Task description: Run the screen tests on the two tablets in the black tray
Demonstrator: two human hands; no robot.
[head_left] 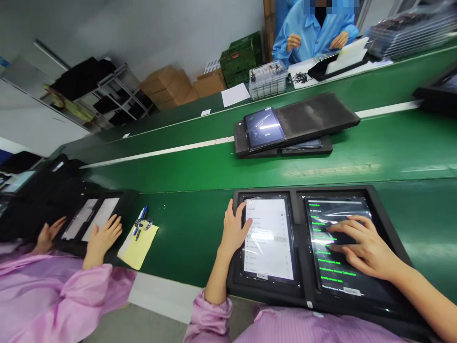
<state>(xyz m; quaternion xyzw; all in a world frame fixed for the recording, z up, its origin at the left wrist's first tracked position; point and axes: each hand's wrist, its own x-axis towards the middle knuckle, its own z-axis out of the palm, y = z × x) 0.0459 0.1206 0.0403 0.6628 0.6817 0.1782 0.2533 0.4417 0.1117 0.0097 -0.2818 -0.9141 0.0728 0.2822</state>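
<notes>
Two tablets lie side by side in a black foam tray (pixel 298 267) on the green bench. The left tablet (pixel 269 247) has a white settings-like list on its screen. My left hand (pixel 233 226) rests at that tablet's upper left edge, fingers apart, with the thumb over the screen. On the right tablet (pixel 342 281) a dark screen carries a list of mostly green test names. My right hand (pixel 367 247) reaches over it from the right, fingers spread, fingertips at the middle of the list. It grasps nothing, and its palm hides part of the screen.
Ahead, a foam tray (pixel 321 116) and a tablet (pixel 264 127) are stacked on the conveyor. At left, a co-worker's hands (pixel 103 238) touch another tray beside yellow paper (pixel 144 247). Across the line, a person in blue (pixel 317 35) sits near clear plastic trays (pixel 268 80).
</notes>
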